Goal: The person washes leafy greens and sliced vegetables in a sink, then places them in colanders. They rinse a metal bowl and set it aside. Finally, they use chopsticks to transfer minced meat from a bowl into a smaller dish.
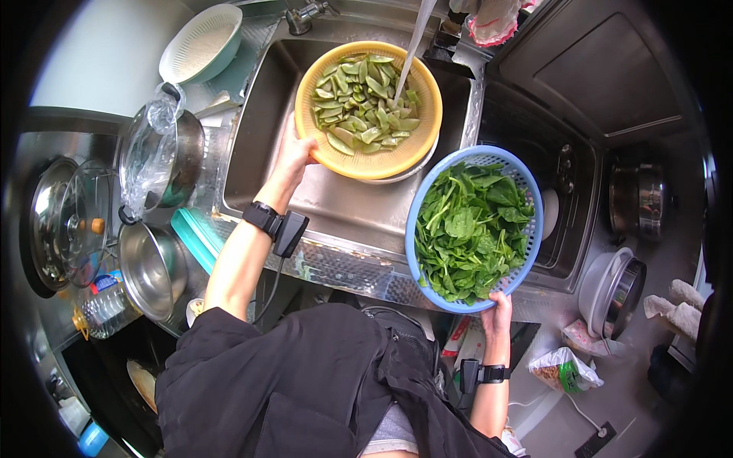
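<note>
Under a stream of tap water (413,51), a yellow plastic basket (306,109) with cut flat green bean pods (366,109) is held over the sink. My left hand (296,153) grips its left rim. Part of a white round rim (409,173) shows beneath this basket. My right hand (497,312) clasps the lower rim of a blue plastic colander (410,246) heaped with leafy greens (467,229). That colander overlaps the sink's right front corner and the divider towards the second basin.
The left steel basin (257,154) has a faucet fitting (306,17) behind it. A pale green colander (203,43), a lidded pot (189,151) and a steel bowl (152,272) stand to the left. On the right are a dark basin (578,229), stacked bowls (610,295) and a plastic food bag (567,369).
</note>
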Demonstrator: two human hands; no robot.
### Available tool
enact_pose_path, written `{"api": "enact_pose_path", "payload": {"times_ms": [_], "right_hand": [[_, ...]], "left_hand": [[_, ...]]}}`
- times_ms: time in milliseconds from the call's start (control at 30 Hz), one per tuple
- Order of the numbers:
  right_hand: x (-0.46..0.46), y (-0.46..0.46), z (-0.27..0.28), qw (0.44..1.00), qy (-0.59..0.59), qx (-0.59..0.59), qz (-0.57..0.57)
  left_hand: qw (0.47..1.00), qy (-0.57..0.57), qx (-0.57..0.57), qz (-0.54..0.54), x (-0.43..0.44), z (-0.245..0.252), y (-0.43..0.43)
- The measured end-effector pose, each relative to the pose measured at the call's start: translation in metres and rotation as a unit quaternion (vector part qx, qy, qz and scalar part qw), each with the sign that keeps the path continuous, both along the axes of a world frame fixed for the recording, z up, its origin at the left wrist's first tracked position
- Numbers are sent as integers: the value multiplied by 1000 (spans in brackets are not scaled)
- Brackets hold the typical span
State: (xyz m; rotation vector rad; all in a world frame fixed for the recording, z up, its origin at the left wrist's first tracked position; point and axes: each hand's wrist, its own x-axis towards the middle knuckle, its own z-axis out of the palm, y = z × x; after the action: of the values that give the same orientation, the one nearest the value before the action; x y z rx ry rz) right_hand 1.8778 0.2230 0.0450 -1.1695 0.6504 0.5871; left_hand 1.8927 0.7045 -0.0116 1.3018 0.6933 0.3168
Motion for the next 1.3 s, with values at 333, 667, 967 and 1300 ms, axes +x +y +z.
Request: {"api": "enact_pose_path", "payload": {"times_ms": [333,667,967,1300], "right_hand": [[-3,1,-4,1000,-3,9,-29],[-2,0,-7,1000,-9,-16,-19],[-3,6,-3,1000,-7,-4,-30],[-1,9,0,1000,-17,13,-12]], "left_hand": [[988,136,17,-65,30,-78,27],[864,429,233,-126,44,-72,-4],[865,415,261,-108,48,-90,-3],[879,367,298,-63,51,-74,-14]]}}
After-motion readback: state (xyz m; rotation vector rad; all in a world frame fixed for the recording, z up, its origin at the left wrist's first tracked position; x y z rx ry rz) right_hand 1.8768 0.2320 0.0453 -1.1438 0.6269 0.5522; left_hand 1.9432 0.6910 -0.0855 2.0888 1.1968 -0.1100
